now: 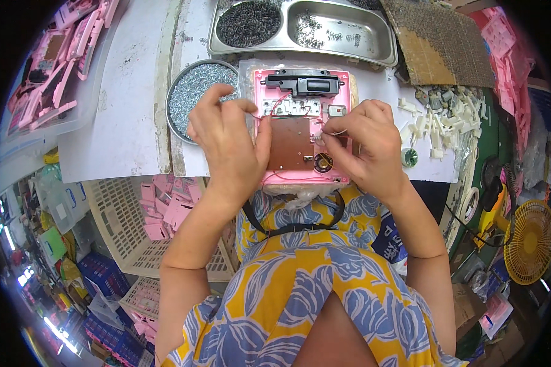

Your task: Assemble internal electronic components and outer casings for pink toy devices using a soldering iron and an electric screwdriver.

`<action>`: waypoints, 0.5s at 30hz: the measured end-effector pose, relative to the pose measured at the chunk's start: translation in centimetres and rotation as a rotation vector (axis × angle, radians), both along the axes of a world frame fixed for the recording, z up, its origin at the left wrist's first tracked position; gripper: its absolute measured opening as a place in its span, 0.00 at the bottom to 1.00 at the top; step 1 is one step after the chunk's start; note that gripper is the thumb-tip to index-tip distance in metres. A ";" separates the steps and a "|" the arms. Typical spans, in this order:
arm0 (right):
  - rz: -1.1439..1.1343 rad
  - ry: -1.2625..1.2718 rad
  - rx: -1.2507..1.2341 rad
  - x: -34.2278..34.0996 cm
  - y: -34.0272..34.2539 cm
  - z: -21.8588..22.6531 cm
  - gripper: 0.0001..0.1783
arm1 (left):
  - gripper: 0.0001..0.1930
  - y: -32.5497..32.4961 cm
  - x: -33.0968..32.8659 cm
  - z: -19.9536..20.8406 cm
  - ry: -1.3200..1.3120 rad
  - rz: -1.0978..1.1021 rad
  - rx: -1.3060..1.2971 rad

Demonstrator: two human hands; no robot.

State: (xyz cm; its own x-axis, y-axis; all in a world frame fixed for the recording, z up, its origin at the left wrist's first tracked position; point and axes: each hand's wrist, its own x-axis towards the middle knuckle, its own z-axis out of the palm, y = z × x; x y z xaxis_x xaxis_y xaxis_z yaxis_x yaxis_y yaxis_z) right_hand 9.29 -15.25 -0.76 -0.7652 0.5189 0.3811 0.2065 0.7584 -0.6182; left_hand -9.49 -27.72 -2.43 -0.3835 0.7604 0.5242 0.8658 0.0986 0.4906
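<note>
A pink plastic housing [258,92] lies open before me, with a brown circuit board [291,144], a black module [315,85] and a small round speaker [323,162] inside. My left hand [229,137] is at its left edge, where thumb and index finger close around a thin red wire [255,116]; the fingertips are slightly blurred. Over the housing's right side, my right hand [370,140] pinches a small pale piece [316,139] beside the board. Its exact kind is hard to make out, as the fingers partly cover it. Metal contacts [294,107] sit above the board.
A round tin of screws [193,92] stands left of the housing. Behind it is a metal tray [343,24] with springs. White plastic parts [434,125] are heaped at right, below cardboard [441,46]. A crate [125,226] of pink parts and a yellow fan [529,241] flank me.
</note>
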 end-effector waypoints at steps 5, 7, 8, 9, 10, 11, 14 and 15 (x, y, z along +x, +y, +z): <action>0.072 0.087 -0.078 0.1 0.5 0.5 0.11 | 0.18 1.5 1.8 2.3 -0.395 -0.415 -0.017; 0.116 0.087 -0.016 0.5 1.1 0.4 0.12 | 0.13 2.4 1.4 2.7 -0.544 -0.560 -0.227; 0.129 0.088 0.020 0.8 1.5 0.4 0.12 | 0.10 3.1 1.0 2.4 -0.594 -0.599 -0.291; 0.138 0.135 0.044 0.7 1.7 0.0 0.12 | 0.08 3.6 0.6 2.3 -0.641 -0.640 -0.358; 0.121 0.167 0.078 0.9 1.8 -0.2 0.13 | 0.06 4.0 0.8 3.3 -0.837 -0.549 -0.500; 0.104 0.183 0.119 1.3 1.8 -0.3 0.13 | 0.06 4.0 0.5 2.6 -0.625 -0.614 -0.389; 0.041 0.160 0.082 4.0 2.1 -0.2 0.12 | 0.05 3.7 1.1 2.1 -0.667 -0.527 -0.424; 0.007 0.154 0.040 5.6 2.2 -0.1 0.13 | 0.03 3.6 1.2 1.5 -0.603 -0.535 -0.341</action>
State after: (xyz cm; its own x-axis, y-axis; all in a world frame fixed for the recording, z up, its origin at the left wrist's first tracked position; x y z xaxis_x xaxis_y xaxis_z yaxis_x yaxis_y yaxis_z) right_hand 14.94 -13.05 -0.83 -0.6998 0.4958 0.5142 0.1064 0.7842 -0.6113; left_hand -8.31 -24.11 -0.92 -0.0688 0.9960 0.0578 0.4400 -0.0217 0.8977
